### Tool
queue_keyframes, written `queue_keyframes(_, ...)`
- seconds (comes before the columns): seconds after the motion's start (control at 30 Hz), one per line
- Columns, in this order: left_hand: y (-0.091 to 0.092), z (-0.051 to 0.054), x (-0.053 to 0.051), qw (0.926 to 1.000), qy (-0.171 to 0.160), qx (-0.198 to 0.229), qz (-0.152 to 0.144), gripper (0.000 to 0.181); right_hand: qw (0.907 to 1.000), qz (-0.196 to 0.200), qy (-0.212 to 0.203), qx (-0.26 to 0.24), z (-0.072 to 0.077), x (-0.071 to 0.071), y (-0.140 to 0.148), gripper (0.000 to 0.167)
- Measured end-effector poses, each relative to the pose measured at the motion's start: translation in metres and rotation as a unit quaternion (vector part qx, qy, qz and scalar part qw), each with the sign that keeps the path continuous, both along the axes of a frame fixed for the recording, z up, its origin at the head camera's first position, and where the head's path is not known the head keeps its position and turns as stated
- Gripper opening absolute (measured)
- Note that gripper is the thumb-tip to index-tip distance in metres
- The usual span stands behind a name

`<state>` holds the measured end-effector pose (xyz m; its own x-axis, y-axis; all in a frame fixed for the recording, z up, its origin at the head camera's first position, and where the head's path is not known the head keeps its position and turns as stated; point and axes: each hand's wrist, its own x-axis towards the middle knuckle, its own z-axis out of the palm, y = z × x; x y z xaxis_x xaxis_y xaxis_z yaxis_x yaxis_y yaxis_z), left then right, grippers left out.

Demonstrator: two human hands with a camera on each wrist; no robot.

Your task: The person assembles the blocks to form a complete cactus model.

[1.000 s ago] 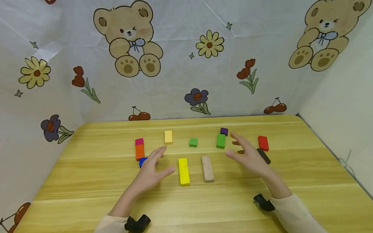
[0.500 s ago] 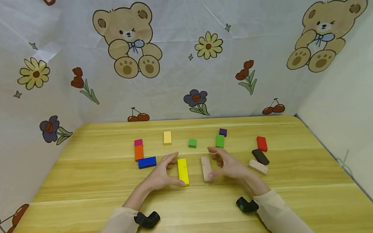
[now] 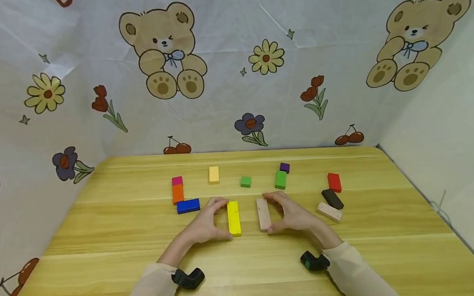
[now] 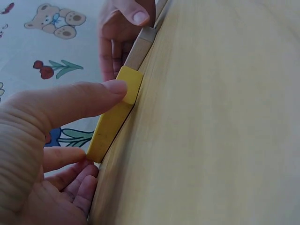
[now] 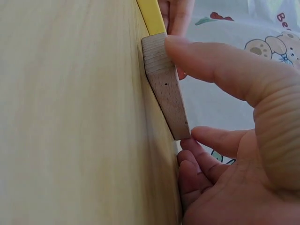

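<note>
A yellow block lies lengthwise on the table, its far end pointing away from me. My left hand pinches it end to end: in the left wrist view the thumb is on the near end of the yellow block and the index finger at its far end. To its right, roughly parallel and a gap apart, lies a plain wooden block. My right hand holds that one likewise; the right wrist view has the thumb and index finger at opposite ends of the wooden block.
Further back lie a blue block, an orange block with a pink one, a cream block, a green cube, a green block and a purple cube. Red, dark and wooden blocks lie right.
Both hands have come inward and down from above the table onto the yellow and wooden blocks, thumbs and fingers closing on their ends. The blocks have not visibly moved.
</note>
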<state>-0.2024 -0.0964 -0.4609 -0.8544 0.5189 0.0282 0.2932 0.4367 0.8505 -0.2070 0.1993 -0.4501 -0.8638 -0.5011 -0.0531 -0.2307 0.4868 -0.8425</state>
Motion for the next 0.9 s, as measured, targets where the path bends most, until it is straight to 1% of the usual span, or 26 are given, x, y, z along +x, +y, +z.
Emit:
queue_keyframes(0.2, 0.001, -0.001, 0.0, 0.9999, 0.011, -0.009, 0.004, 0.093, 0.9999, -0.003, 0.001, 0.014, 0.001, 0.0, -0.001, 0.091)
queue_keyframes(0.33, 0.002, 0.0, 0.002, 0.9998, 0.009, -0.015, 0.013, 0.092, 0.9997, -0.006, 0.006, 0.022, 0.001, -0.001, -0.001, 0.089)
queue_keyframes(0.43, 0.004, 0.001, 0.004, 0.9995, 0.015, -0.027, 0.013, 0.092, 0.9995, -0.014, 0.006, 0.028, 0.0, -0.002, -0.001, 0.089)
queue_keyframes(0.5, 0.005, 0.002, 0.005, 0.9992, 0.02, -0.032, 0.01, 0.091, 0.9991, -0.017, 0.014, 0.038, 0.001, -0.003, -0.001, 0.089)
queue_keyframes(0.57, 0.005, 0.002, 0.006, 0.9991, 0.026, -0.032, 0.007, 0.091, 0.9987, -0.02, 0.015, 0.044, 0.002, -0.004, -0.003, 0.089)
queue_keyframes(0.7, 0.006, 0.002, 0.008, 0.9993, 0.023, -0.029, 0.011, 0.092, 0.9977, -0.023, 0.025, 0.059, 0.004, -0.006, -0.005, 0.088)
queue_keyframes(0.8, 0.008, 0.002, 0.011, 0.9993, 0.023, -0.03, 0.005, 0.092, 0.997, -0.025, 0.032, 0.066, 0.005, -0.008, -0.007, 0.088)
queue_keyframes(0.9, 0.011, 0.001, 0.014, 0.9993, 0.023, -0.03, -0.008, 0.092, 0.9965, -0.027, 0.036, 0.07, 0.006, -0.01, -0.008, 0.087)
